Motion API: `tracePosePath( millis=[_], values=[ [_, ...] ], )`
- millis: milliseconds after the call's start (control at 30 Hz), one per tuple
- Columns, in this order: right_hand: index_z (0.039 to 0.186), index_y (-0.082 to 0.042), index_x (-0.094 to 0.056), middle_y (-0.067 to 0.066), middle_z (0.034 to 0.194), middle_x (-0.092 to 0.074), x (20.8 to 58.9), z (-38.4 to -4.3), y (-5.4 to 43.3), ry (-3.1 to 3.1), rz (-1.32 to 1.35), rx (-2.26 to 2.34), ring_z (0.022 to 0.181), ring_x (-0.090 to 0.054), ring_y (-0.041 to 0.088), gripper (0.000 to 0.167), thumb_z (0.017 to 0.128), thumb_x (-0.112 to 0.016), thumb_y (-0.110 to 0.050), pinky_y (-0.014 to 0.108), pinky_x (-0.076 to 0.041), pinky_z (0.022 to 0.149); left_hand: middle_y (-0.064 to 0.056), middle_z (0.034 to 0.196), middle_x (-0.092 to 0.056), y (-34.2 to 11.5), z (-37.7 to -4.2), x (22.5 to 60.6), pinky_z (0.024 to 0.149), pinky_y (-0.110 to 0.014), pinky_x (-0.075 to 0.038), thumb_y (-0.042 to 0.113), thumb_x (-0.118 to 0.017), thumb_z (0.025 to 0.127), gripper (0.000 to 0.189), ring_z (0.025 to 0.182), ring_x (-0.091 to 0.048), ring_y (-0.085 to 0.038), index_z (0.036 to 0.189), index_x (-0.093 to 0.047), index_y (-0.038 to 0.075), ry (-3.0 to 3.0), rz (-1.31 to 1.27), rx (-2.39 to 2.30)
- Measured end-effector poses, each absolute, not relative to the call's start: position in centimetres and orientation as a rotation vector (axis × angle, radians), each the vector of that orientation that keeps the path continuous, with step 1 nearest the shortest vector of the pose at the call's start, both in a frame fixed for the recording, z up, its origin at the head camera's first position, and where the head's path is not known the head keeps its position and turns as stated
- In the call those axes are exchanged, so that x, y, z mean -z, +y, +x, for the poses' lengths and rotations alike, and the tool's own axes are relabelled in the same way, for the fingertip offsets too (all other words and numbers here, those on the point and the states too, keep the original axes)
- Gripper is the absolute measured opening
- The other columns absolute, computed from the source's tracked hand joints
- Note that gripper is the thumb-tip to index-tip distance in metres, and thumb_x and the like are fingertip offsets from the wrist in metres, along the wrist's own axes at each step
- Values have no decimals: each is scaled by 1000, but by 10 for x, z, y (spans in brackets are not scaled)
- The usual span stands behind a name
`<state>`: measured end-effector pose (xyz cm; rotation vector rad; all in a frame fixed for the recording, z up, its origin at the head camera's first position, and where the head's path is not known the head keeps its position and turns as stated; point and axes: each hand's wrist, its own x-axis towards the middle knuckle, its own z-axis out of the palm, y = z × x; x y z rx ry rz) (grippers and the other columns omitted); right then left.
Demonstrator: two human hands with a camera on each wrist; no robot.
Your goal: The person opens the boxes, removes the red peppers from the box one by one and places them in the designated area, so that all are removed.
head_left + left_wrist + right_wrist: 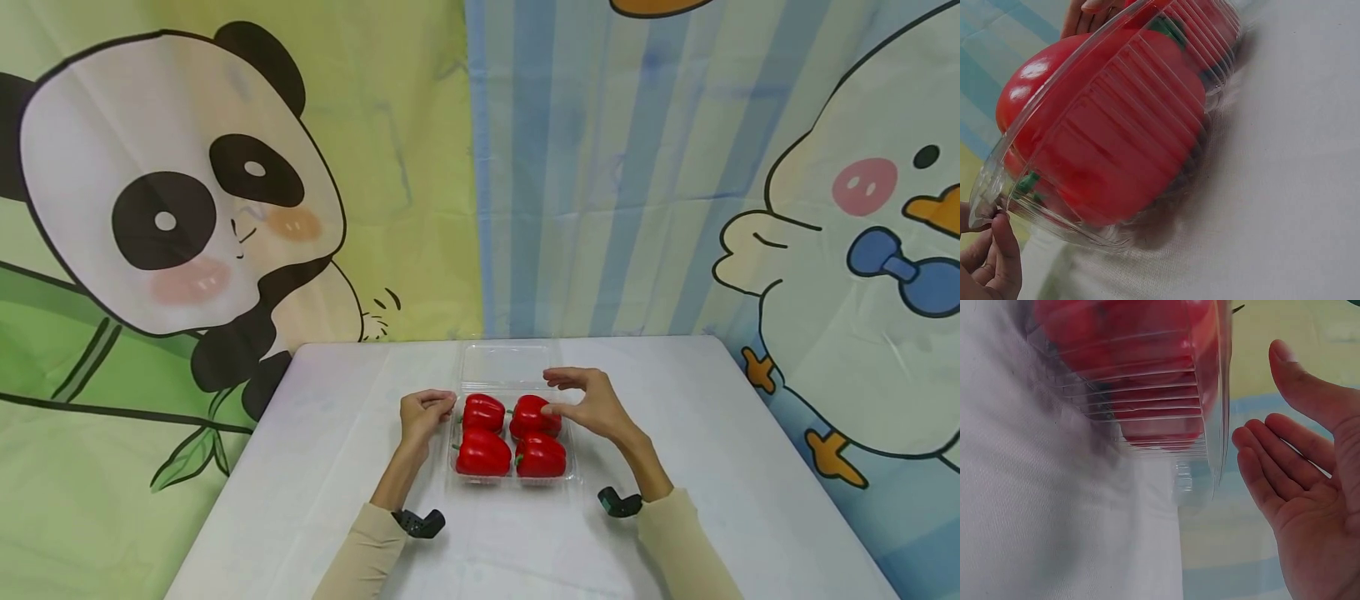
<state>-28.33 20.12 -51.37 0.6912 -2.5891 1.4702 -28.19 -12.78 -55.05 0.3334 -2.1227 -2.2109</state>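
Several red bell peppers (483, 452) with green stems lie in two rows inside a clear plastic clamshell box (456, 483) on the table. The box's lid (506, 364) is folded back behind it, away from me. At the box's back left corner, my left hand (423, 417) pinches the rim between thumb and fingers, which the left wrist view shows up close. My right hand (597, 406) hovers by the back right pepper (534, 417), thumb and fingers spread apart and holding nothing. In the right wrist view its palm (1319, 525) faces the box's ribbed side.
The box stands on a table (690, 417) with a white cover. Behind the table hangs a cloth backdrop (420, 167) printed with a panda and a white duck. Black wrist cameras (422, 523) are strapped to both wrists.
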Motion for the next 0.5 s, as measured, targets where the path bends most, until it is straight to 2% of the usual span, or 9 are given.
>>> tracePosePath(
  millis=[233, 500],
  values=[
    [137, -6, -74, 17, 130, -79, 513, -279, 199, -2602, 697, -1455, 117, -73, 47, 59, 83, -96, -18, 66, -61, 101, -8, 82, -80, -128, -284, 557, 61, -18, -58, 5, -81, 97, 24, 65, -65, -6, 110, -78, -14, -2095, 331, 2191],
    [137, -5, -74, 23, 133, -77, 515, -276, 196, -2631, 694, -1459, 117, -73, 45, 60, 83, -96, -18, 65, -62, 99, -1, 76, -78, -127, -285, 558, 61, -18, -59, 5, -81, 96, 22, 64, -65, -7, 107, -78, -14, -2084, 338, 2188]
  ],
)
